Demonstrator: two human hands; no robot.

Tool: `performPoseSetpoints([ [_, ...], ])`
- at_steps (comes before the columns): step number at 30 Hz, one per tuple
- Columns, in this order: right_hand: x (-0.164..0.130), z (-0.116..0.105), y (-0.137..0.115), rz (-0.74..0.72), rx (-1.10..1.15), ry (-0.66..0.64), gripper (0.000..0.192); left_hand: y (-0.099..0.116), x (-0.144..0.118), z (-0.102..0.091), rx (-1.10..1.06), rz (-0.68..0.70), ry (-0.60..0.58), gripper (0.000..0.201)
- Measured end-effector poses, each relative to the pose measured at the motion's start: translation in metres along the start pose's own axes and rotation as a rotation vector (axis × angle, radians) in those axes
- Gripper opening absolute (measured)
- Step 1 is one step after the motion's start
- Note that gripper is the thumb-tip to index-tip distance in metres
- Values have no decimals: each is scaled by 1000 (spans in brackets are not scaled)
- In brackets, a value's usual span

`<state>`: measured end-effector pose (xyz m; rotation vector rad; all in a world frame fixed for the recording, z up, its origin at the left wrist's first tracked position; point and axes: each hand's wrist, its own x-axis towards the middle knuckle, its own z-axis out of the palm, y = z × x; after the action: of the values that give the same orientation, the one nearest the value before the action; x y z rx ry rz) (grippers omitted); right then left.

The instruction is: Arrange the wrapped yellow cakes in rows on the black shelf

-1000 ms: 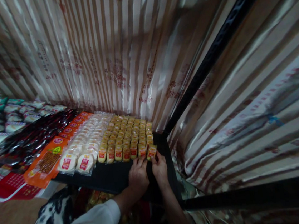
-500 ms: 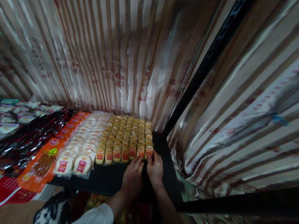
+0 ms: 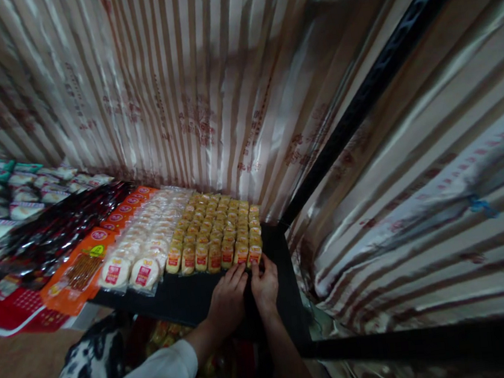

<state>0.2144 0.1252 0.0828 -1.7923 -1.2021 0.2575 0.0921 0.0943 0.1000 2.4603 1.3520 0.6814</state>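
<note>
1. Head view: a front yellow packet (image 3: 254,254) with a red label lies at the near right corner of a block of yellow packets (image 3: 213,230), close to the right edge of a black shelf (image 3: 186,296).
2. At this packet is the right hand (image 3: 265,281), its thumb by the near end and its forefinger curled beside the right side; I cannot tell whether these fingers pinch the packet or only rest against it.
3. Just beside it is the left hand (image 3: 228,295), its fingers stretched forward close together, tips at the near ends of the front packets; its thumb is hidden, so I cannot tell its grip.
4. Seven overlapping columns of yellow packets run from the back edge of the shelf towards the front, leaving bare black strips along the front and right edges.
5. Towards the left end come two columns of round white packs (image 3: 145,271), then orange packs (image 3: 79,266), dark glossy packs (image 3: 66,231) and white and teal packets (image 3: 27,208).
6. A black post (image 3: 341,136) rises from the back right corner; striped sheeting (image 3: 205,97) hangs behind the back edge.
7. Below the front edge, at the left, is a red basket (image 3: 28,302).
</note>
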Motion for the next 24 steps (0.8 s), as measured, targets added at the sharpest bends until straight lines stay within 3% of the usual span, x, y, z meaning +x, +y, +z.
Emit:
performPoseSetpoints([
  [11,-4,-11,-15,57,50,-34,59,20,-24,-22,-191,29,157,40],
  [17,-40,-34,-45,78,231,92,50,26,-73,-29,-364,120,126,31],
  [19,-67,-41,-53,116,322,23,43,24,-96,-27,-422,119,116,29],
  [21,-99,-43,-59,53,350,-133,36,19,-118,-24,-471,88,114,27],
  [24,-148,-37,-62,-45,310,-326,29,2,-144,-17,-517,-62,43,25],
])
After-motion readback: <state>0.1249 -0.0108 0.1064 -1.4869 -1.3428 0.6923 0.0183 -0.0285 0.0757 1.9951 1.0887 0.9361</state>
